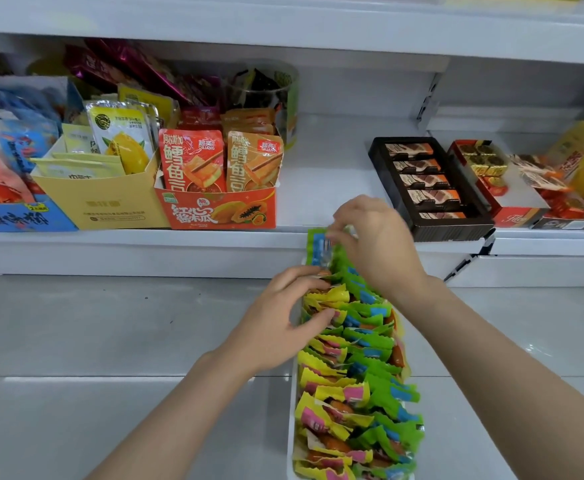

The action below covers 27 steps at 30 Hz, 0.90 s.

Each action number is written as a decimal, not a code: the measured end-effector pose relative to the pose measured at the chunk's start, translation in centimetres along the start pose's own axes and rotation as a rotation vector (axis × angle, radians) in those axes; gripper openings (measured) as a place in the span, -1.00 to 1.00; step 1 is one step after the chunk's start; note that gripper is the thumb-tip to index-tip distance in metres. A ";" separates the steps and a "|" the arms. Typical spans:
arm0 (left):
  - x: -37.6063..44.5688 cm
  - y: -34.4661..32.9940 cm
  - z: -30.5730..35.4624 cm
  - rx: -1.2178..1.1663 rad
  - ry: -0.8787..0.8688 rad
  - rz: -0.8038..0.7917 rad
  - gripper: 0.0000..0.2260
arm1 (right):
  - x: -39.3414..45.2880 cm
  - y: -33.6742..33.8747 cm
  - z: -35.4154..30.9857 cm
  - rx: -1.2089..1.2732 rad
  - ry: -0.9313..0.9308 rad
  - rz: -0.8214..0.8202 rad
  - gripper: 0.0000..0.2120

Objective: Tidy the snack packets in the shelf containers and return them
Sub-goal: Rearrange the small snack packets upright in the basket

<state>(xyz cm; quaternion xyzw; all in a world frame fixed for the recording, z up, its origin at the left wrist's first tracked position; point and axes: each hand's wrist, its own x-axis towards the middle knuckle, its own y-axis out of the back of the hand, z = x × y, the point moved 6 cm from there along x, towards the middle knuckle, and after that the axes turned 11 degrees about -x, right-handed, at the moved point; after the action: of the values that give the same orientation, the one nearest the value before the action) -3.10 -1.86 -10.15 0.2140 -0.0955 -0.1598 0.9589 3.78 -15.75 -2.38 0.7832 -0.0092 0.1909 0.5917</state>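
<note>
Blue cardboard marks the far left of the shelf (214,233), a display box (24,216) with script too blurred to read; next stands a pale yellow box (110,206) of mango-pictured pouches, its print too faint to make out; then a red papaya box (221,209) reading 红心番木瓜, holding upright packets marked 鳕鱼 and QILIANG, faces forward so a shopper can read them.

The left hand (280,327) rests on the yellow snack packets (325,379), fingers loosely curled and pressing them down, seemingly to steady the row; its grip clamps on nothing that can be made out. The long white tray (292,393) of yellow and green packets runs from the shelf edge back towards the person, apparently pulled out so both hands can reach it; the gap on the shelf behind looks like its slot. The right hand (373,244) pinches a green packet (318,247) at the tray's far end, probably to stand it in line.

Rightward sit a dark box of chocolate bars (429,188), then a red box (505,209) with unreadable script.
</note>
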 end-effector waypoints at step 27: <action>-5.2 0.6 3.1 -1.094 0.398 0.487 -0.81 | -4.5 7.1 5.4 0.957 -0.652 0.076 -0.83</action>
<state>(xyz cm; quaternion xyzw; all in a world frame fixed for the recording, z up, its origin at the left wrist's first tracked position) -8.54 -0.72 -7.75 -0.3096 0.1344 0.0804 0.9379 -0.60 -23.86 1.55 0.9810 -0.1320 -0.0561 0.1308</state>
